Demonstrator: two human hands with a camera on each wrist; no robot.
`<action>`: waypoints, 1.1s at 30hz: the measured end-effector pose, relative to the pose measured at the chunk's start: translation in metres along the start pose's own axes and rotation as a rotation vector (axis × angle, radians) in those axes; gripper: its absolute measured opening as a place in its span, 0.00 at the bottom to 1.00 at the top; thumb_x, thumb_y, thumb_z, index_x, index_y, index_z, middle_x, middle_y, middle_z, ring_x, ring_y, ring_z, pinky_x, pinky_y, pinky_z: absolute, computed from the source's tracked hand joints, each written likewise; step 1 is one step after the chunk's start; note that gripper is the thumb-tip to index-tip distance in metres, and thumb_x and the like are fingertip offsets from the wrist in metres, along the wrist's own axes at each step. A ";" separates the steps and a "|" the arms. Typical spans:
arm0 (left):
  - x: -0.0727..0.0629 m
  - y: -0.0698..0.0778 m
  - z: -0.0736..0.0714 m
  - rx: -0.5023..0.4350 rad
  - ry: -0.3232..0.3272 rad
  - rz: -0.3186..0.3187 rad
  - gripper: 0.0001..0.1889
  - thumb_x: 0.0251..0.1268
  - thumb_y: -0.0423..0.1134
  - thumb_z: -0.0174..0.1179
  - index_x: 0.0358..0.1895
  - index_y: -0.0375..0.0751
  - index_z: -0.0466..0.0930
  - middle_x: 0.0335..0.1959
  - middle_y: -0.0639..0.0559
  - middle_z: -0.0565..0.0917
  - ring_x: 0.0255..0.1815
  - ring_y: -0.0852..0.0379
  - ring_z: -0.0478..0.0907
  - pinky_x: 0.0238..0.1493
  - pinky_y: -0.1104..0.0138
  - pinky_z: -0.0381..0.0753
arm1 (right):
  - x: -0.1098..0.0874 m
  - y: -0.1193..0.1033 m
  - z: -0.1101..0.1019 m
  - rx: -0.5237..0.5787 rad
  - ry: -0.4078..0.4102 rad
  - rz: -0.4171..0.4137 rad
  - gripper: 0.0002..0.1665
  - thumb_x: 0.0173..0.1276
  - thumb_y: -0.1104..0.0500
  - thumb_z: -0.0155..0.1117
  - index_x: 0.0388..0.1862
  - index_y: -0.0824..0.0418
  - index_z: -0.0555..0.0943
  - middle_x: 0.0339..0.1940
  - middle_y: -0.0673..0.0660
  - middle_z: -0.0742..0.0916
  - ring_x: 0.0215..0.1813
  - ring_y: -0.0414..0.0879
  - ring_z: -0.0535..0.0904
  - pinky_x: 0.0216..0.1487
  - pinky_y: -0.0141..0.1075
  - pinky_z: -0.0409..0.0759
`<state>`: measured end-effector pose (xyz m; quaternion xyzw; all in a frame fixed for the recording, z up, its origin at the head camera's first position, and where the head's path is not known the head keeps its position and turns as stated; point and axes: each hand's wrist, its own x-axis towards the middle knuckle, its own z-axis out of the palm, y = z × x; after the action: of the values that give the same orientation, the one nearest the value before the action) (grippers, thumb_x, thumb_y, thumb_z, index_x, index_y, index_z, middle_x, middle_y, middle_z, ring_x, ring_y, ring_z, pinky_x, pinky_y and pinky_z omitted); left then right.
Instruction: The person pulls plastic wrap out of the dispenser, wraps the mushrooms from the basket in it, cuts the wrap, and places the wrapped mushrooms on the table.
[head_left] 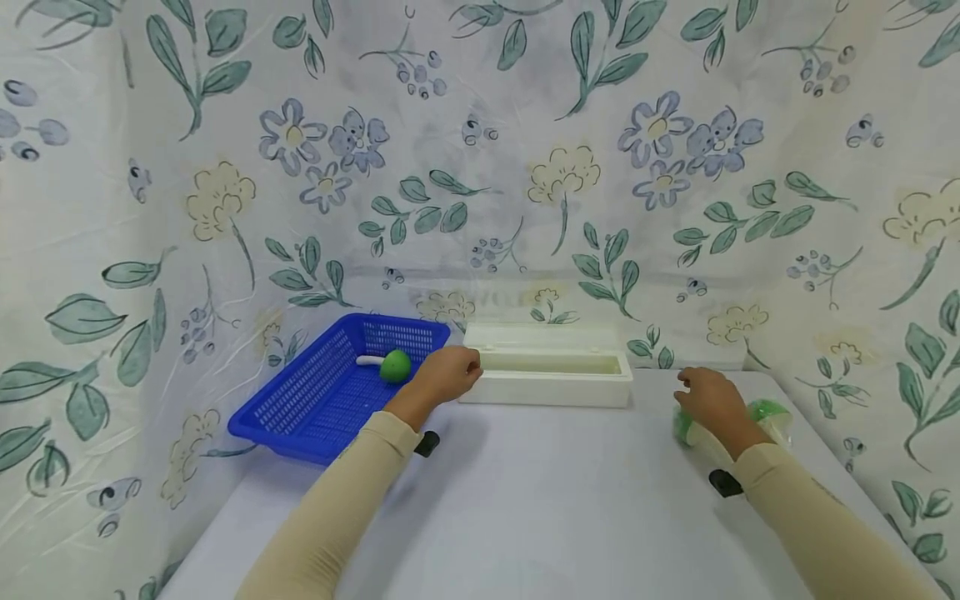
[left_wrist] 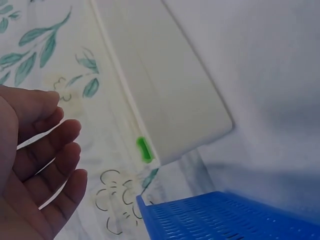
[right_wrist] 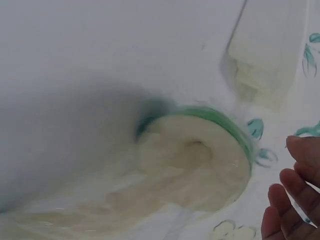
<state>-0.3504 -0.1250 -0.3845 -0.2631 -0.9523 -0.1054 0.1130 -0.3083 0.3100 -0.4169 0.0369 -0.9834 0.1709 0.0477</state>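
My left hand point(head_left: 450, 373), fingers loosely bent, is at the left end of a long white box point(head_left: 551, 392). The box's lid point(head_left: 540, 337) stands raised at the back. In the left wrist view a small green piece point(left_wrist: 144, 150) shows at the box's end, and the hand's fingers point(left_wrist: 65, 155) hold nothing. My right hand point(head_left: 708, 400) hovers over a roll point(right_wrist: 200, 155) in clear plastic, green at both ends, lying on the table. A round cream end with a central hole faces the right wrist camera. The right fingers point(right_wrist: 295, 195) are slightly bent, apart from the roll.
A blue perforated basket point(head_left: 300, 425) stands at the left of the white table point(head_left: 555, 500). Inside it lies a round green item point(head_left: 395, 366) with a white handle. A floral cloth point(head_left: 480, 208) hangs behind the table and along its sides.
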 end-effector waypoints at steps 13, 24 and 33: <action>0.036 -0.023 0.014 0.026 -0.209 -0.049 0.07 0.71 0.34 0.55 0.40 0.40 0.84 0.32 0.53 0.82 0.34 0.56 0.77 0.39 0.62 0.78 | 0.050 -0.040 0.018 0.016 -0.012 -0.106 0.18 0.72 0.58 0.59 0.54 0.68 0.80 0.51 0.64 0.84 0.53 0.60 0.79 0.50 0.52 0.77; 0.048 -0.033 0.017 -0.141 -0.341 -0.006 0.16 0.71 0.25 0.49 0.58 0.34 0.79 0.54 0.42 0.81 0.58 0.46 0.75 0.59 0.56 0.73 | 0.077 -0.070 0.034 0.052 -0.169 -0.296 0.20 0.76 0.57 0.54 0.62 0.64 0.77 0.60 0.64 0.80 0.65 0.63 0.71 0.63 0.55 0.67; 0.050 -0.034 0.030 -0.167 -0.408 -0.010 0.15 0.72 0.29 0.50 0.55 0.37 0.82 0.53 0.47 0.82 0.56 0.52 0.76 0.58 0.59 0.74 | 0.088 -0.070 0.045 0.115 -0.259 -0.328 0.17 0.74 0.61 0.53 0.55 0.66 0.82 0.53 0.61 0.84 0.60 0.61 0.75 0.59 0.52 0.72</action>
<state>-0.4150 -0.1219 -0.4041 -0.2829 -0.9446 -0.1289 -0.1050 -0.3927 0.2239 -0.4265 0.2205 -0.9508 0.2108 -0.0543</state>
